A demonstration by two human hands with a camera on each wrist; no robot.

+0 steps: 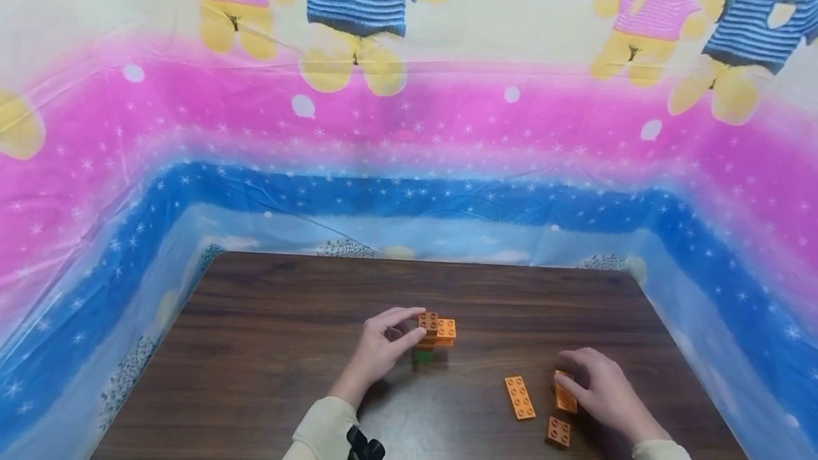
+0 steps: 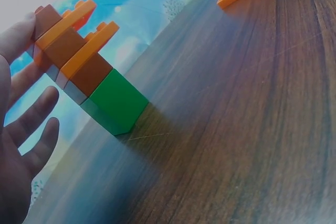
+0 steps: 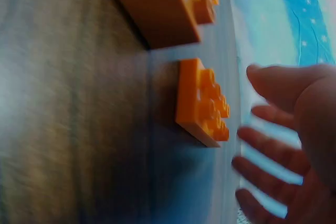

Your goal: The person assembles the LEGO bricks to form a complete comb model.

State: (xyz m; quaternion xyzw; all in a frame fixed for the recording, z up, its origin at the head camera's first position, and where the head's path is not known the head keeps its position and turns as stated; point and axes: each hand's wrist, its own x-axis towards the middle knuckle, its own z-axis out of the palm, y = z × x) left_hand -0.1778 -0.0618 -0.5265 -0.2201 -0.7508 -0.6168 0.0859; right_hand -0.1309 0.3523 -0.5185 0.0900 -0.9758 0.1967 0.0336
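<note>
In the middle of the table stands a tower of toy building bricks (image 1: 446, 329). A green brick (image 2: 116, 102) forms its base, with brown bricks and overhanging orange plates alternating above. My left hand (image 1: 383, 346) pinches the top brown brick (image 2: 47, 20) between thumb and index finger, the other fingers spread beside the tower. My right hand (image 1: 607, 385) is at the right over a flat orange brick (image 1: 565, 397), its thumb overlapping that brick in the head view. In the right wrist view the fingers (image 3: 268, 145) are extended, apart from the orange brick (image 3: 190, 93).
Left of my right hand lies another flat orange brick (image 1: 520, 397) with two rows of studs. A small brown brick (image 1: 558, 432) sits nearer the front. The dark wooden table (image 1: 287, 304) is backed by a bear-printed curtain (image 1: 409, 133).
</note>
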